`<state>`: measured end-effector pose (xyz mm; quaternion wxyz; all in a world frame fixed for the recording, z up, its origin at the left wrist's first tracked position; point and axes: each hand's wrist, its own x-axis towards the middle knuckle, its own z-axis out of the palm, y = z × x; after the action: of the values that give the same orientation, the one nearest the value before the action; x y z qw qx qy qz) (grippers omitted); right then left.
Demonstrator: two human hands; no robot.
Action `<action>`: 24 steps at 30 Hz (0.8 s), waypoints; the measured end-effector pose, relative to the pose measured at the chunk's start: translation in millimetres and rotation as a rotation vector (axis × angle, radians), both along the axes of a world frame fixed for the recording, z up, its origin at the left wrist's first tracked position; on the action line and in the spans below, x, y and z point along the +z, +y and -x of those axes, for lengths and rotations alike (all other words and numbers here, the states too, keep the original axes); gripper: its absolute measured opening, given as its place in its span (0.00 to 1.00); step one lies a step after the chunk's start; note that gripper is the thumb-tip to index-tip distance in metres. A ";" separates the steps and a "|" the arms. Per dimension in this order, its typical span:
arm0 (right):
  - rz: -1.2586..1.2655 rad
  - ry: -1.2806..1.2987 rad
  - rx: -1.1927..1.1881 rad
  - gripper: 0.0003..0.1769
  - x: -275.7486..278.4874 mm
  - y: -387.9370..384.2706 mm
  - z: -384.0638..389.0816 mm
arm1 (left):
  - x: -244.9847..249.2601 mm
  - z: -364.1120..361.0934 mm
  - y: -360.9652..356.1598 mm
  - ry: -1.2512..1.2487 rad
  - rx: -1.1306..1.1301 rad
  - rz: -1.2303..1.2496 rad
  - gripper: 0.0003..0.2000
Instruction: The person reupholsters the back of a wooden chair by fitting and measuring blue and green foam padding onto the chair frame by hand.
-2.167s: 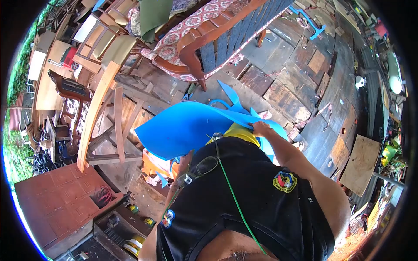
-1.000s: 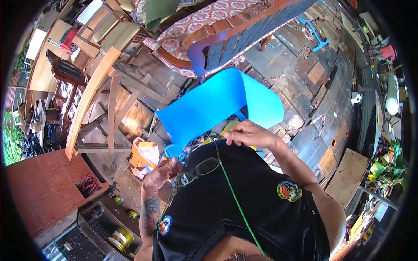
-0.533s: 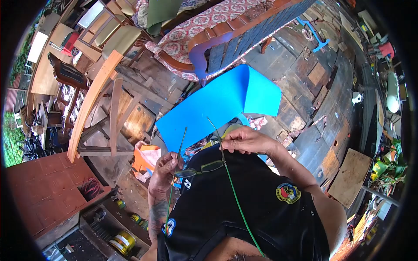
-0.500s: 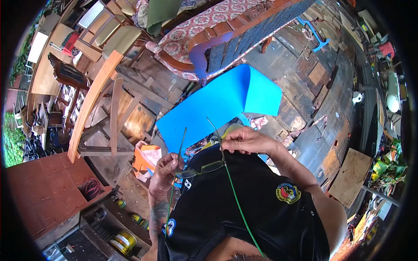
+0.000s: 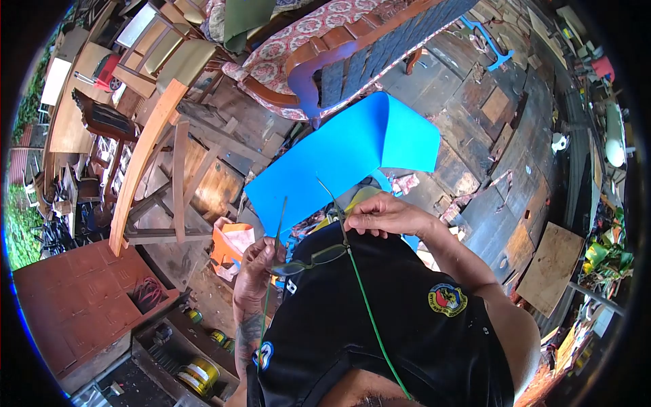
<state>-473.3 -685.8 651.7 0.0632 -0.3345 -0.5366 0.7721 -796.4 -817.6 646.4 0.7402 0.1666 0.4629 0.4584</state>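
A pair of eyeglasses (image 5: pixel 328 254) is held over my black shorts, lenses toward me and temple arms pointing away. My left hand (image 5: pixel 256 266) pinches one temple arm near its hinge. The other temple arm is between the thumb and fingers of my right hand (image 5: pixel 381 216). A green cord (image 5: pixel 367 312) runs from the glasses down toward my body, with a second strand beside my left hand. Just beyond the glasses a large blue sheet (image 5: pixel 325 159) lies folded over at its right end.
A patterned sofa with a wooden frame (image 5: pixel 306 68) stands at the top. Curved wooden pieces (image 5: pixel 146 159) are at the left, above a red-brown cabinet (image 5: pixel 85 298). A loose board (image 5: pixel 549 270) lies at the right, and an orange item (image 5: pixel 227 247) lies near my left hand.
The view has shifted slightly. The glasses have tilted a little between my hands, and both hands keep their hold.
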 end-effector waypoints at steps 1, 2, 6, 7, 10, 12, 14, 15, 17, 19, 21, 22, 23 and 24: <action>-0.009 -0.030 -0.035 0.20 -1.6 -2.2 -4.0 | 0.6 -0.9 -0.3 0.039 0.029 0.052 0.10; -0.019 -0.060 -0.071 0.21 -4.1 -4.4 -9.2 | -9.6 0.6 -4.1 0.039 0.024 0.050 0.10; -0.535 -0.191 -0.103 0.19 -51.9 -32.1 -54.2 | -40.4 14.1 -41.9 0.781 -0.229 -0.131 0.16; -0.790 -0.481 0.041 0.24 -50.0 -45.3 -68.6 | -41.1 17.7 -54.3 1.251 -0.458 -0.340 0.21; -1.105 -0.770 0.383 0.43 -43.5 -89.8 -111.4 | -52.4 26.5 -82.7 1.535 -0.725 -0.430 0.27; -0.972 -0.680 0.476 0.57 -51.9 -127.8 -128.4 | -60.4 24.7 -92.9 1.443 -0.711 -0.347 0.27; -1.008 -0.665 0.522 0.60 -55.3 -136.7 -128.0 | -67.1 20.0 -102.1 1.351 -0.671 -0.275 0.26; -1.007 -0.605 0.436 0.62 -57.4 -138.4 -125.1 | -71.1 17.6 -106.7 1.323 -0.662 -0.250 0.26; -1.003 -0.547 0.342 0.64 -57.7 -132.3 -115.7 | -78.1 15.2 -112.6 1.266 -0.646 -0.211 0.25; -0.943 -0.669 0.659 0.62 -65.0 -114.1 -109.4 | -84.4 13.7 -117.7 1.232 -0.633 -0.186 0.24; -0.925 -0.496 0.450 0.55 -134.4 -129.0 -123.1 | -89.2 11.5 -123.0 1.199 -0.627 -0.158 0.23; -0.746 -0.431 0.324 0.53 -144.4 -128.6 -118.3 | -90.9 10.8 -125.3 1.186 -0.626 -0.148 0.23; -0.572 -0.367 0.195 0.51 -150.4 -127.9 -119.4 | -92.8 10.9 -124.5 1.171 -0.627 -0.141 0.23; -0.716 -0.352 0.160 0.48 -151.1 -134.1 -124.1 | -93.5 10.7 -125.0 1.166 -0.628 -0.134 0.22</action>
<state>-349.2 -819.9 500.6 0.0228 -0.3755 -0.7986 0.4699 -807.1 -942.6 552.8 0.4551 0.5598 0.6874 0.0837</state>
